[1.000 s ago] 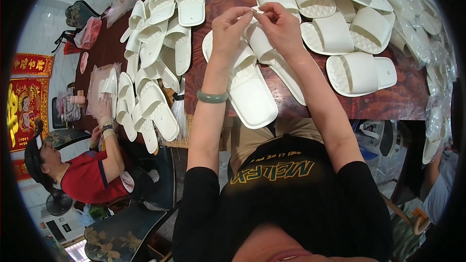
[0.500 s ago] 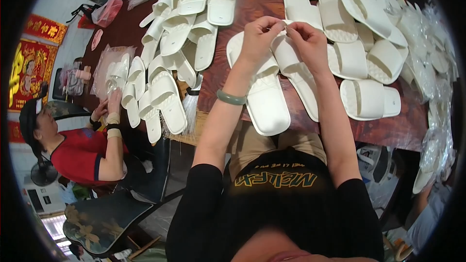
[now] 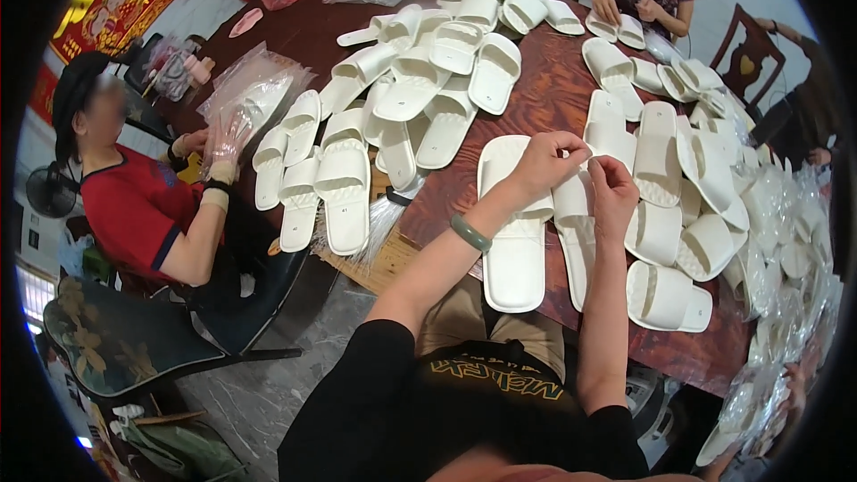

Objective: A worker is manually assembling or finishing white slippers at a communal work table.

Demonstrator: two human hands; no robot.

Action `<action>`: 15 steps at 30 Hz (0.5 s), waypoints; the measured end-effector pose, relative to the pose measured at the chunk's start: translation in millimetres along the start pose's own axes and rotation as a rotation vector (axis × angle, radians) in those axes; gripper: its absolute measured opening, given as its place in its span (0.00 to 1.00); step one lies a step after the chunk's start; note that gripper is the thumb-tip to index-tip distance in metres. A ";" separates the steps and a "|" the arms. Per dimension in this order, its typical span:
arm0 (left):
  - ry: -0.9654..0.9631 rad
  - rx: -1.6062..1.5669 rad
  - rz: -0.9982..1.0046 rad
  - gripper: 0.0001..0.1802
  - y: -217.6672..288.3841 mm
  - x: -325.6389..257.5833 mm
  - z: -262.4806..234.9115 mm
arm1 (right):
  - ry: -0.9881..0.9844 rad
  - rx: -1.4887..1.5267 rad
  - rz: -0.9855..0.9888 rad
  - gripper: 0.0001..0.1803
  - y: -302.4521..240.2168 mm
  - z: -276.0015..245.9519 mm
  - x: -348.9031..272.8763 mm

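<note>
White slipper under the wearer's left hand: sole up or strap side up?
Strap side up. The white slipper lies flat on the table, with its strap band under the left hand and the open footbed facing the camera.

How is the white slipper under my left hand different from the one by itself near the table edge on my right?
The slipper under the left hand is the long one: it lies lengthwise away from you, partly covered by that hand and wrist. The lone slipper lies crosswise, fully uncovered, strap opening facing right, and looks shorter from here. The long one has a neighbour right alongside; the lone one sits apart by the table edge. Both are plain white slide slippers.
</note>
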State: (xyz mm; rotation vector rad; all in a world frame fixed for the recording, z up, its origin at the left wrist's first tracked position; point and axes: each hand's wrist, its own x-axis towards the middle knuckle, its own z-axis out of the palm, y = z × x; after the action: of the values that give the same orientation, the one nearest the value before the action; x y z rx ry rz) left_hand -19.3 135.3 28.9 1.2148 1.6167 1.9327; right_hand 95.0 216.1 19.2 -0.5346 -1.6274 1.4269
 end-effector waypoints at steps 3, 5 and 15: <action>-0.005 0.070 0.029 0.07 -2.0 -2.1 0.3 | 0.026 0.077 0.041 0.05 0.6 -1.1 1.6; 0.002 0.077 0.015 0.07 -0.6 -1.1 2.5 | 0.029 0.029 0.001 0.05 1.4 -2.6 0.6; 0.033 0.048 0.011 0.08 -0.1 0.4 1.9 | -0.078 -0.001 0.036 0.06 -0.9 -4.8 3.3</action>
State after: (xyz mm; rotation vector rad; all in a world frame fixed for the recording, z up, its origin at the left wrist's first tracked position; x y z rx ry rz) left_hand -18.1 136.8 28.9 1.2182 1.6852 1.9410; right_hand 97.4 221.2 20.9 -0.5163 -1.6878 1.4897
